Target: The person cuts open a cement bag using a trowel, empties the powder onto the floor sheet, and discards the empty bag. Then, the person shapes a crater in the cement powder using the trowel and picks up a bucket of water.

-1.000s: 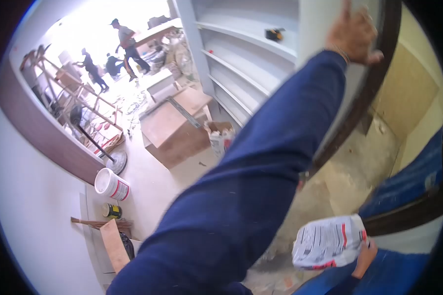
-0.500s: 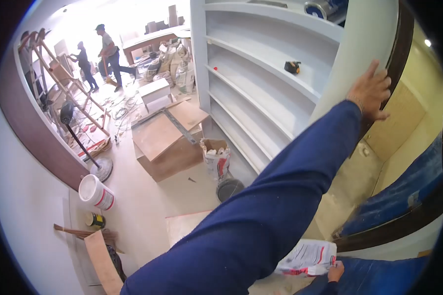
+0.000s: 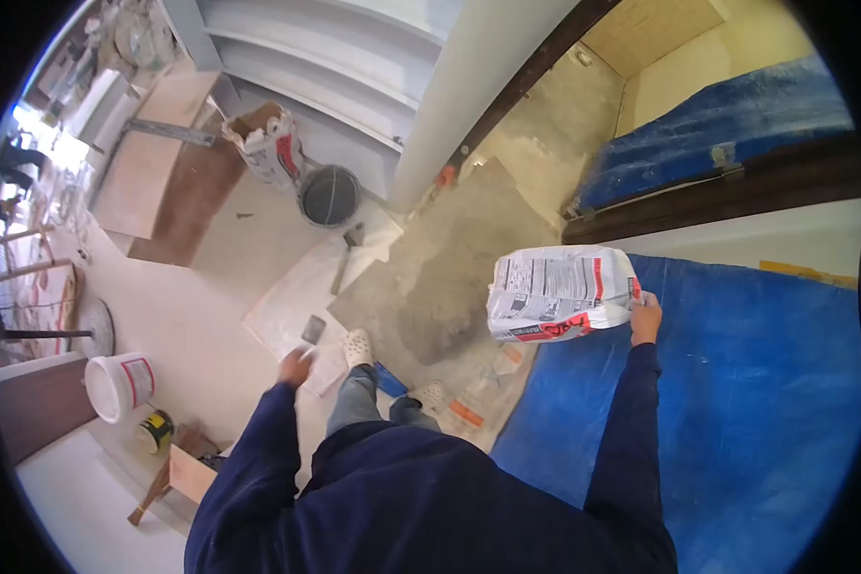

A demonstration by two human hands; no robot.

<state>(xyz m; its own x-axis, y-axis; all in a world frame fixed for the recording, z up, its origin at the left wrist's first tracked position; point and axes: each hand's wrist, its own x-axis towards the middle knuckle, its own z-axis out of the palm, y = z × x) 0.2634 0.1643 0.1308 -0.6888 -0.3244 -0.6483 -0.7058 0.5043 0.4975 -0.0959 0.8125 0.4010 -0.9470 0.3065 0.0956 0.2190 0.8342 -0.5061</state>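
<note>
My right hand (image 3: 646, 320) is closed on the right end of a white plastic bag (image 3: 564, 292) with red and black print. The bag hangs on its side above the edge of the blue sheeting (image 3: 698, 402). My left hand (image 3: 297, 366) hangs at my side over the pale floor, slightly blurred, its fingers loosely apart with nothing seen in them. Near it on the floor lies a small dark grey block (image 3: 313, 330). Wet grey compound (image 3: 440, 287) covers the floor ahead of my feet, and a blue-handled tool (image 3: 389, 381) lies between my shoes.
A black bucket (image 3: 329, 196) and an opened bag (image 3: 266, 143) stand by the white shelves (image 3: 316, 57). At left are a wooden box (image 3: 163, 172), a white pail (image 3: 120, 386) and a yellow-black can (image 3: 154, 430). A dark door frame (image 3: 660, 210) edges the right.
My left hand has come off the white wall edge and dropped to my left side. My view has tipped down, and the bag in my right hand now shows in full.
</note>
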